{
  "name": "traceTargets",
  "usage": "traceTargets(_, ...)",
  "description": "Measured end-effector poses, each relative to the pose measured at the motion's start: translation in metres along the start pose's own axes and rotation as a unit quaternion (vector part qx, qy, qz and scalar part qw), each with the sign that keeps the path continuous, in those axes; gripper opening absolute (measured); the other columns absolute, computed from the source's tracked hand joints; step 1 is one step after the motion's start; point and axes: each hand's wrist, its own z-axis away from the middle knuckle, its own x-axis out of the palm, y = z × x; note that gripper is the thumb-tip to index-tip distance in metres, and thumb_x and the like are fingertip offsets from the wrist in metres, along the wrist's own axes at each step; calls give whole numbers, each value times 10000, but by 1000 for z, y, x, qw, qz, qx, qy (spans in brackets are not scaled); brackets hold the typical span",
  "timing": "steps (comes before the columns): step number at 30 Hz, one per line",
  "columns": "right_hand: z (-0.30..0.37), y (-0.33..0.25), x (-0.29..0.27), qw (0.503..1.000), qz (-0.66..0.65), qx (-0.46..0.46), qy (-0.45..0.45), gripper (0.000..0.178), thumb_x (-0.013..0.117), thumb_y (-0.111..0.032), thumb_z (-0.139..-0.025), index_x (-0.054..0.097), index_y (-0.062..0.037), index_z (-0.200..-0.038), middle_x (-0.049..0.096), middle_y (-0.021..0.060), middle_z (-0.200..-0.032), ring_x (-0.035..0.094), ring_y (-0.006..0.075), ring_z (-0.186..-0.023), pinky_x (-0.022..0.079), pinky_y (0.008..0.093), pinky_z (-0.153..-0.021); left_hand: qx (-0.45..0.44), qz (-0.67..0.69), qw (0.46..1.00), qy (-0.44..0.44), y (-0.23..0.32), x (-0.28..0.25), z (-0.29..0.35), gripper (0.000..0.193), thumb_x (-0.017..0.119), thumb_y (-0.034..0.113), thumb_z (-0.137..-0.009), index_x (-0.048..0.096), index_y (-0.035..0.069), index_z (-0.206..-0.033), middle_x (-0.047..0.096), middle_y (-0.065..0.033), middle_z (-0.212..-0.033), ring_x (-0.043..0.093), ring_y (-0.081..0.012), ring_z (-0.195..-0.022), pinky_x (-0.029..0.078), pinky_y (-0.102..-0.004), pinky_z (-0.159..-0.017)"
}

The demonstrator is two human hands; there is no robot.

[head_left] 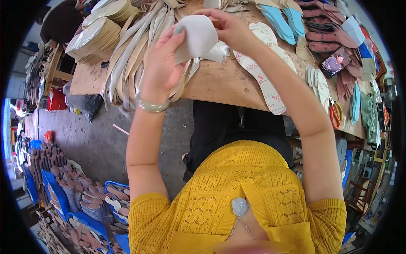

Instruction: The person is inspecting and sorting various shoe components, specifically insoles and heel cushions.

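Observation:
A white insole-shaped piece point(199, 37) with a rounded end is held up over the front of the wooden table point(215, 82). My left hand point(166, 59) grips its left side, thumb on top and fingers out of sight beneath. At its upper right edge, my right hand point(231, 28) has its fingers curled against the piece, the tips partly hidden behind it. Under and left of my hands lie long beige and silvery offcut strips point(133, 55), hanging over the table edge. To the right are white insoles with red print point(270, 80).
Stacked beige insoles point(94, 42) stand far left. Light-blue insoles point(277, 23), reddish insoles point(332, 40), a phone point(337, 62), small white insoles point(318, 86) and orange-handled scissors point(336, 115) lie at right. Blue crates point(57, 190) of shoe parts sit on the floor, lower left.

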Motion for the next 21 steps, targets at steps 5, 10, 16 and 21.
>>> traceTargets(5,26,-2,10,986,-136,-30,85,395,494,100,-807,571,-28,-1173,613,11,-1118,608,111,-966,488,251,-847,37,-21,998,44,-39,0,-18,134,604,192,-918,580,67,-961,632,-17,-926,595,-116,-859,464,-265,-789)
traceTargets(10,35,-8,8,984,-143,-84,67,454,469,110,-809,540,-56,-1226,580,5,-1185,602,102,-971,487,250,-845,-37,31,999,2,-41,-6,-20,242,531,236,-950,565,49,-1100,622,-62,-1073,597,-155,-972,478,-328,-871)
traceTargets(16,39,-4,-10,997,-13,-82,-8,638,410,178,-760,458,-94,-1335,436,41,-1421,451,157,-1267,390,303,-1040,-15,12,1000,24,-35,9,-26,106,606,126,-900,577,70,-984,633,-19,-932,600,-106,-846,483,-254,-721)
traceTargets(21,39,-5,-20,983,154,-82,-49,751,423,164,-726,385,-127,-1417,364,47,-1475,381,173,-1334,375,314,-1059,13,-95,995,-17,-41,-10,-47,137,643,95,-877,573,62,-991,621,-12,-928,576,-86,-834,472,-246,-738)
